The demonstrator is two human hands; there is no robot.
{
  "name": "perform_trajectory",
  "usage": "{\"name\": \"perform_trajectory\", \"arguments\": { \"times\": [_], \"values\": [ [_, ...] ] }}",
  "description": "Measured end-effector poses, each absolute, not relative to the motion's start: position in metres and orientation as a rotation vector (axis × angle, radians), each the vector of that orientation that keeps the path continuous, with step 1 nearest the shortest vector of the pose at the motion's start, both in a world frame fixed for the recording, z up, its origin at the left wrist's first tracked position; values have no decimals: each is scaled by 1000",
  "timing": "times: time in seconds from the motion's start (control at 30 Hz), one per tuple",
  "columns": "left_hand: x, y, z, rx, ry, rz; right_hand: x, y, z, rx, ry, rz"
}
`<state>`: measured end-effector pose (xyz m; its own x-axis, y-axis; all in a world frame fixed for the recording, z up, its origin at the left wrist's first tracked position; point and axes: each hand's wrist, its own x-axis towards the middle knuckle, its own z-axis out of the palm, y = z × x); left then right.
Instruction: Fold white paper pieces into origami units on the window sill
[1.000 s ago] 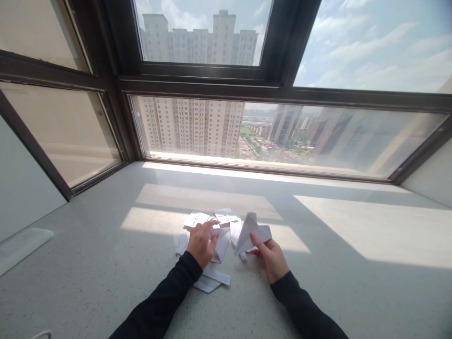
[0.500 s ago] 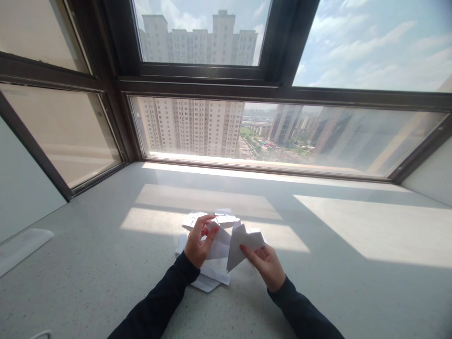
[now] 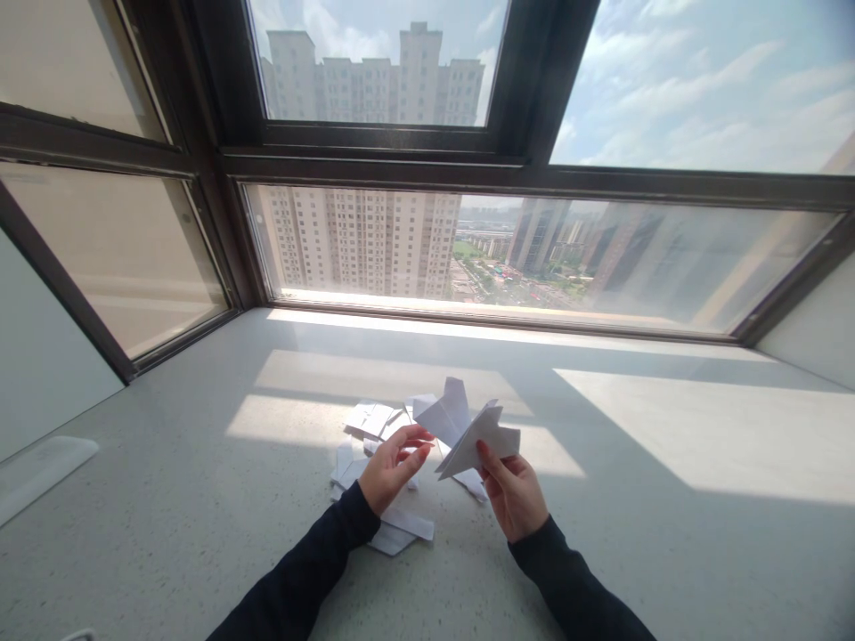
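My right hand (image 3: pixel 513 499) grips folded white paper (image 3: pixel 477 443), thumb on the near face and fingers behind. The paper is layered, with a sharp tip to the lower left and notched flaps at the upper right. Just beyond it, another folded piece (image 3: pixel 446 414) stands up at an angle; whether my right hand holds that too, I cannot tell. My left hand (image 3: pixel 395 467) hovers over the loose papers with fingers curved and apart, nothing between them. Several folded papers (image 3: pixel 401 531) lie spread beneath and around my left hand, partly hidden by it.
The papers rest on a pale speckled sill (image 3: pixel 634 552) with patches of sunlight. A white flat object (image 3: pixel 46 476) lies at the left edge. Dark window frames (image 3: pixel 468 178) close off the far side, with tall buildings outside.
My left hand has let go of a folded paper and its fingers have parted. The paper in my right hand has moved slightly right and tilted, and another piece now shows behind it.
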<state>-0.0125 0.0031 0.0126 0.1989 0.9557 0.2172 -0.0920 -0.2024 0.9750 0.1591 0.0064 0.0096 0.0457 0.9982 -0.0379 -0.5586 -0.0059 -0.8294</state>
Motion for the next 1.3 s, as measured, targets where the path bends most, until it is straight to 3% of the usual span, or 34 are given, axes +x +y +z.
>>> {"name": "perform_trajectory", "arguments": {
  "times": [0.27, 0.53, 1.3],
  "values": [
    [1, -3, 6, 1024, 799, 1278, 154, 0, 4, -885, -1227, 1427],
    [-2, -3, 12, 899, 800, 1224, 162, -1, 2, -1037, -1583, 854],
    [-4, -4, 5, 1042, 608, 925, 161, -5, 6, -1151, -1757, 498]
  ]
}}
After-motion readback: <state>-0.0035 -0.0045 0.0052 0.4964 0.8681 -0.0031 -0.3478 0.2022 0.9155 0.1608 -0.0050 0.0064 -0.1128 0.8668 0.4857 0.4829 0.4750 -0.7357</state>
